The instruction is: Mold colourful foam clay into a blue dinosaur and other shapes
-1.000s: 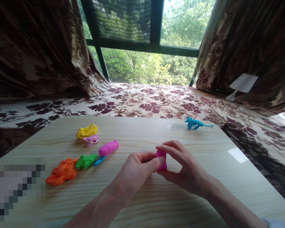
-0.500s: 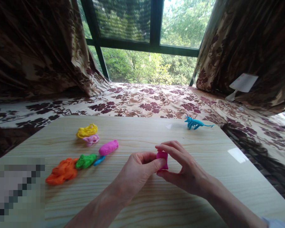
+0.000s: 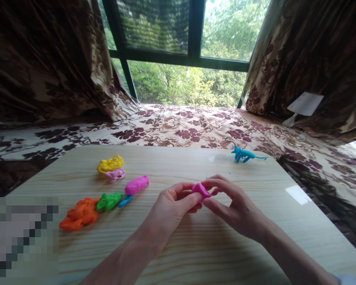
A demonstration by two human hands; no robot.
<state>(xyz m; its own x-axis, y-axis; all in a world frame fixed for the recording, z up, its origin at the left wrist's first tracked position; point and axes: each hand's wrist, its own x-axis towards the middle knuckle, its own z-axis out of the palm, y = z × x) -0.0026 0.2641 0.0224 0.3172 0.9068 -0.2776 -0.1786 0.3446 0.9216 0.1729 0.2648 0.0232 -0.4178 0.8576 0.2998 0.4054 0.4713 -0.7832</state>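
Observation:
A small piece of magenta modelling clay (image 3: 200,190) is held between both hands above the table. My left hand (image 3: 175,206) pinches it from the left, thumb on the near face and fingers behind. From the right, the thumb and fingers of my right hand (image 3: 234,202) close on its other end. To the left lie a pink clay roll (image 3: 137,185), a thin blue clay strip (image 3: 125,201), a green clay lump (image 3: 109,201) and a larger orange clay lump (image 3: 80,214). Behind them sit yellow clay (image 3: 110,164) and pale pink clay (image 3: 115,175).
A blue clay animal figure (image 3: 245,154) with a long tail stands at the far right of the wooden table (image 3: 166,158). Patterned cloth (image 3: 190,126) spreads beyond it to the window. A white lamp (image 3: 305,103) stands at the right. The lower left corner is pixelated.
The magenta clay has been turned and tilted between my fingers. My right-hand fingers, earlier spread at its top and bottom, now close around its right end.

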